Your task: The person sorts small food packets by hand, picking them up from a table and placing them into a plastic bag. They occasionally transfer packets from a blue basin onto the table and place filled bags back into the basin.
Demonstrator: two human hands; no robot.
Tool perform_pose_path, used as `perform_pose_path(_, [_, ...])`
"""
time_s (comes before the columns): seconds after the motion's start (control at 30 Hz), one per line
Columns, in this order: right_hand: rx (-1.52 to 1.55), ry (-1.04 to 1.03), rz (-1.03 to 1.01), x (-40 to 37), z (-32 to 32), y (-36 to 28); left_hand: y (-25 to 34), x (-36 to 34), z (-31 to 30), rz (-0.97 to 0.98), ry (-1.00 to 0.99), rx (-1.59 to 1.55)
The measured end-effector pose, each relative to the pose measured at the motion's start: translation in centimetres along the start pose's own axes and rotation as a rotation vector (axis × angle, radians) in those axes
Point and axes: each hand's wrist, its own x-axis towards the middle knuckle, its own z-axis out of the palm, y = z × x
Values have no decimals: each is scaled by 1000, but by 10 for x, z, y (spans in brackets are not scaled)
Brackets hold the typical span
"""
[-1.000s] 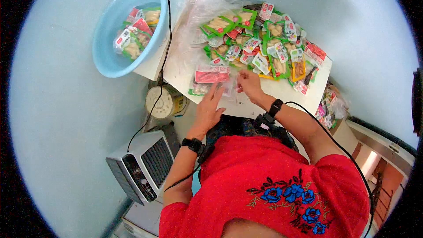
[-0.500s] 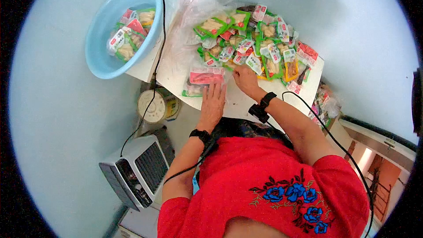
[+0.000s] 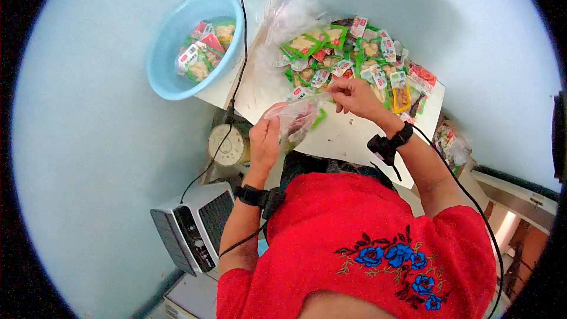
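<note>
A person in a red top holds a clear bag (image 3: pixel 300 119) above the white table (image 3: pixel 348 139). The left hand (image 3: pixel 264 139) has its fingers closed on the bag's near edge, and the right hand (image 3: pixel 354 95) pinches its far edge. The bag hangs between them, with red packets inside. A pile of packets (image 3: pixel 354 53) lies just beyond, and a blue basin (image 3: pixel 171 53) with more sits to the left.
</note>
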Motion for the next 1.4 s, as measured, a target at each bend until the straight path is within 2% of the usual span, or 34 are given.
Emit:
perform_pose_path(0.07, [122,-68,50,-7,-6,-8,0,2,0,-69,6,-151])
perform_pose_path(0.1, [85,-50,-57,-11,-6,-7,6,4,0,-117,-7,-168])
perform_pose_path(0.17, [3,-15,-267,-19,-7,-4,1,4,4,-87,-24,-321])
perform_pose_path(0.27, [-24,-6,-253,-32,-12,-18,4,2,6,-120,-75,-522])
perform_pose_path(0.3, [-180,59,-424,-31,-11,-15,1,3,3,-109,-96,-555])
perform_pose_path(0.43, [-243,165,-555,-29,-2,-17,-7,7,-3,-116,-77,-643])
perform_pose_path(0.5, [-179,128,-419,-26,5,-20,-12,9,-12,-136,-83,-646])
perform_pose_path(0.6, [-132,117,-319,-9,23,-10,-41,14,-30,-183,-31,-522])
perform_pose_path(0.63, [-123,129,-295,-4,31,-3,-39,14,-31,-150,1,-550])
perform_pose_path(0.73, [-267,125,-327,3,47,7,-35,20,-49,-113,47,-131])
perform_pose_path(0.83, [-216,174,-225,3,56,8,-42,31,-66,-21,12,-78])
perform_pose_path(0.9, [-236,216,-193,3,57,-1,-34,33,-70,67,15,89])
perform_pose_path(0.93, [-238,221,-186,6,58,-4,-25,35,-72,112,18,171])
perform_pose_path(1.03, [-241,235,-142,8,63,-9,-2,46,-78,581,-186,496])
perform_pose_path(1.17, [-245,281,-104,10,70,-13,-12,56,-65,534,-407,560])
perform_pose_path(1.27, [-271,306,-94,9,73,-16,-21,64,-60,555,-486,602])
perform_pose_path(1.4, [-240,290,-28,5,72,-17,-23,71,-55,464,-534,601])
